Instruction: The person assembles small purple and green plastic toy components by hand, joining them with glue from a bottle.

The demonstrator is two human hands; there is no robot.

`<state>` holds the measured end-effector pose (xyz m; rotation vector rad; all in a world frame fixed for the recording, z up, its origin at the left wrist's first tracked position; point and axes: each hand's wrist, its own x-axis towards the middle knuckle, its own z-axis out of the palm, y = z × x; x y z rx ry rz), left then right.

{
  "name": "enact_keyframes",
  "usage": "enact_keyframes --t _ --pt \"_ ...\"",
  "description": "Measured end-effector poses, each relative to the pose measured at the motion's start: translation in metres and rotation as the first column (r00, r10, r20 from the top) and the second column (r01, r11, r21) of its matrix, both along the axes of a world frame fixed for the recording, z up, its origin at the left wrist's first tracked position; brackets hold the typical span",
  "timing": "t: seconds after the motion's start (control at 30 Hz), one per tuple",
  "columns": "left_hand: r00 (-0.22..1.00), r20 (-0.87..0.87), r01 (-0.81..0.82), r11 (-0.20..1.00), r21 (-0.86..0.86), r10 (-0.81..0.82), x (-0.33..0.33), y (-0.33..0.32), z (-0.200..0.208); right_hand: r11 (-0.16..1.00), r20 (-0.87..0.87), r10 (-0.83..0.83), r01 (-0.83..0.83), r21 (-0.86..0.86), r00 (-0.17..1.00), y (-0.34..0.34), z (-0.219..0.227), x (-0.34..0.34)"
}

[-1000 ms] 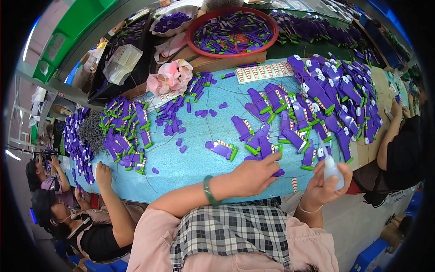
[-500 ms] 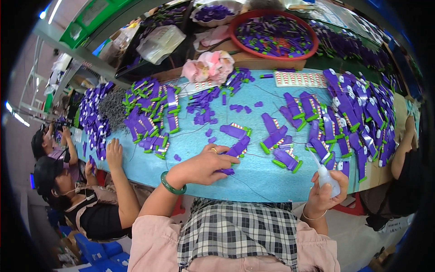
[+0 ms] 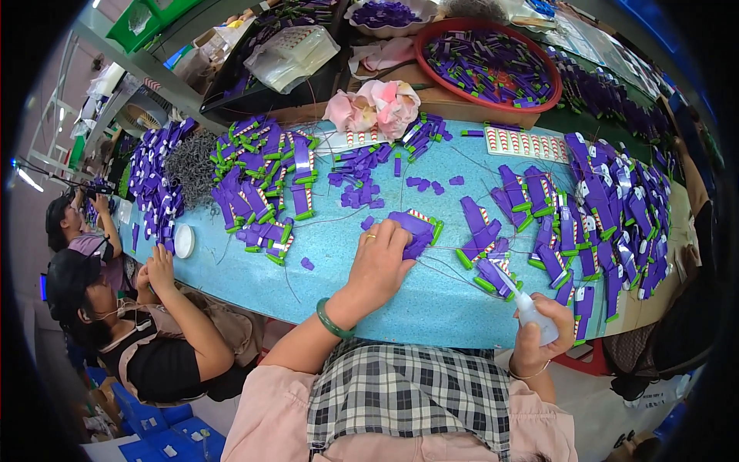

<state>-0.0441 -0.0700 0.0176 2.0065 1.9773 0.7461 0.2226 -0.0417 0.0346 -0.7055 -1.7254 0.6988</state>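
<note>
One purple piece (image 3: 418, 233) is lying left-to-right, touching the half-curled left hand (image 3: 379, 260), whose hold is unclear; right of that piece, the right hand (image 3: 533, 350) is gripping a bottle (image 3: 536, 316).

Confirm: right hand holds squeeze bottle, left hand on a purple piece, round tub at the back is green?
Tub colour is wrong: the head view shows the round tub is red. Right hand holds squeeze bottle, left hand on a purple piece.

Purple pcs (image 3: 416, 235) w/ green ends (image 3: 437, 233), blk/wht check apron (image 3: 408, 396), lt-blue table (image 3: 439, 312).
</note>
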Motion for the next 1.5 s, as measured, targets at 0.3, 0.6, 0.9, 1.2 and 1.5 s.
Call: enact_keyframes --t 0.3,0.6,0.9,1.2,1.5 --pt "0.969 0.230 -0.056 0.988 -0.147 0.089 -0.014 -0.030 0.023 1.000 0.038 0.012 -0.012 0.006 0.999 0.005 -0.003 -0.007" --pt "0.996 -0.020 0.078 0.978 -0.195 -0.083 -0.033 -0.035 0.018 0.975 0.060 0.203 -0.208 0.073 0.977 0.016 0.020 -0.046" --pt "0.982 0.184 0.091 0.972 -0.215 -0.051 -0.033 -0.057 0.011 0.907 0.087 0.418 -0.421 0.022 0.904 0.019 0.023 -0.072" --pt "0.279 0.923 -0.004 0.962 -0.274 0.265 -0.021 -0.048 0.013 0.908 0.093 0.416 -0.419 0.022 0.905 0.019 0.027 -0.092" --pt "-0.077 0.984 0.299 0.945 -0.130 0.160 -0.008 -0.025 0.002 0.976 0.246 0.218 -0.211 -0.055 0.944 0.015 0.034 -0.099"
